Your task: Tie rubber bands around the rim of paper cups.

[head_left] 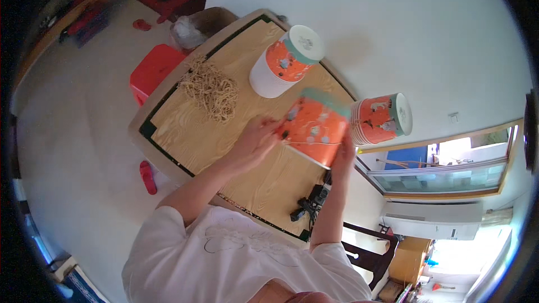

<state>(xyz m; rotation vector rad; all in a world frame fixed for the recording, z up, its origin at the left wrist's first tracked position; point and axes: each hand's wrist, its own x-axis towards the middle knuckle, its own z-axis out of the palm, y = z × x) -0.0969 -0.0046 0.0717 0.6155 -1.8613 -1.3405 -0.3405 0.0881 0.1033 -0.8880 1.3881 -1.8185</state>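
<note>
I hold an orange paper cup with a teal rim (pixel 314 127) above the wooden table (pixel 185 134). My left hand (pixel 255 137) grips its left side, fingers on a thin tan string that runs around the cup. My right hand (pixel 343 154) supports the cup from the lower right. A second stack of orange and white cups (pixel 286 60) stands upside down on the table beyond. Another stack of the same cups (pixel 382 118) lies on its side at the table's right edge. A pile of tan strings (pixel 212 90) lies on the table to the left of my hands.
A red plastic stool (pixel 152 70) stands by the table's far left side. A bin with a white bag (pixel 193 28) sits beyond the table. Red slippers (pixel 147 177) lie on the floor. Black cables and a plug (pixel 309 202) rest at the table's near edge. A dark chair (pixel 370 252) is at my right.
</note>
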